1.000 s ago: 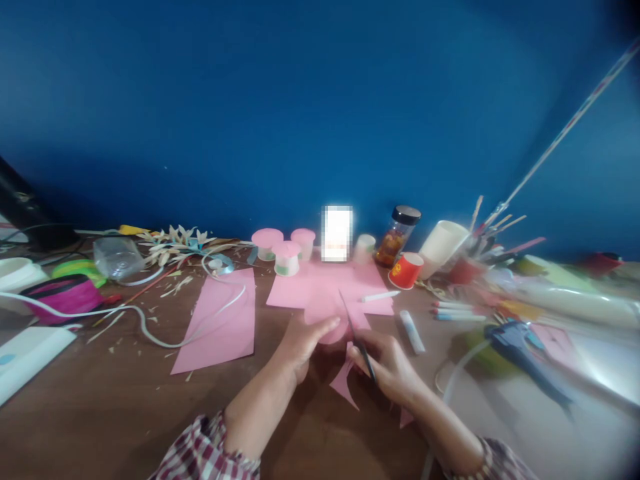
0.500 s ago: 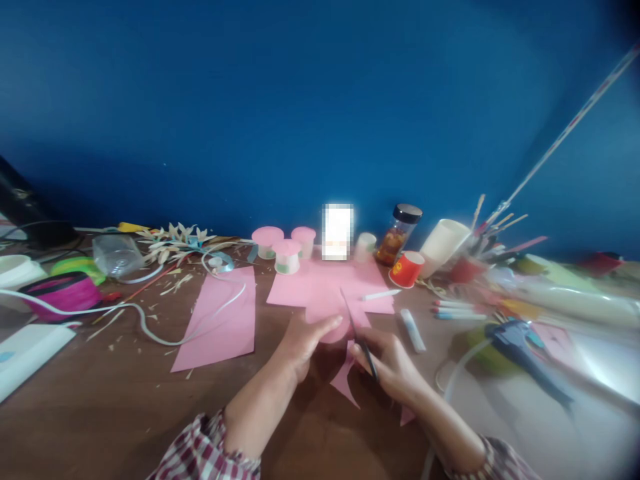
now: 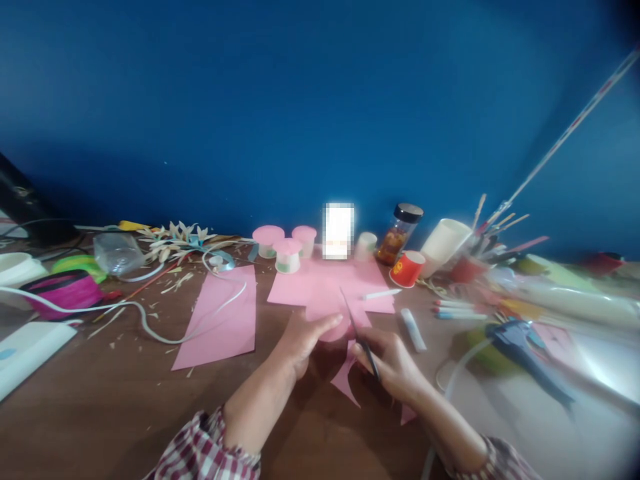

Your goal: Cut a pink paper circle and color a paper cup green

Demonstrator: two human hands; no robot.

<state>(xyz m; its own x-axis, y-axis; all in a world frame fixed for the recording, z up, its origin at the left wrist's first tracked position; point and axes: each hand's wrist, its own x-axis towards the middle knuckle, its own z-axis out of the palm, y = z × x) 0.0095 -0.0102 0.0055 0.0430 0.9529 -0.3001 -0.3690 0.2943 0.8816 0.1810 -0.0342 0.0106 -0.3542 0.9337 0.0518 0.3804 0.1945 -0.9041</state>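
My left hand (image 3: 307,340) is closed on a piece of pink paper (image 3: 334,329) with a rounded edge, thumb on top. In my right hand (image 3: 393,360) is a pair of scissors (image 3: 367,353), fingers wrapped round the handles. The blades point away from me and lie against the paper's right side. A curved pink offcut (image 3: 346,380) hangs down below the scissors. Behind the hands lies a larger pink sheet (image 3: 290,287), and a white pen (image 3: 382,293) rests on it. Another pink sheet (image 3: 225,327) lies to the left.
Several small cups with pink round tops (image 3: 288,257) stand at the back. A glue stick (image 3: 413,331), a red paper cup (image 3: 407,269), a lidded jar (image 3: 399,233) and a glue gun (image 3: 530,353) are on the right. A white cable (image 3: 145,323) crosses the table (image 3: 115,420) at left.
Almost nothing differs. Both hands, the scissors and the pink paper keep practically the same position.
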